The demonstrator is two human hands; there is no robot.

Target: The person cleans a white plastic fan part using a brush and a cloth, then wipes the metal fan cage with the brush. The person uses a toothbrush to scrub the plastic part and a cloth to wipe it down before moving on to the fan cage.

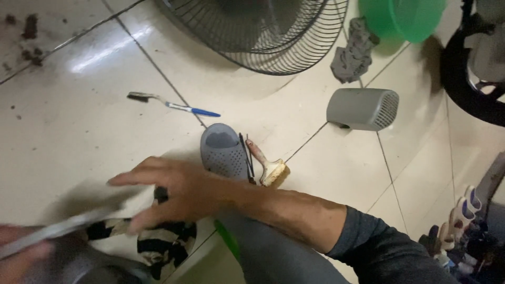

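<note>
Right hand (173,192): reaches across the body toward the left side of the view, palm down, fingers (129,178) extended and slightly spread, thumb held below them. Forearm bare; dark grey sleeve pushed up near the elbow. Wrist roughly straight, in line with the forearm.

Left hand (18,252): only partly in view at the lower left corner, motion-blurred; finger pose cannot be told.
</note>
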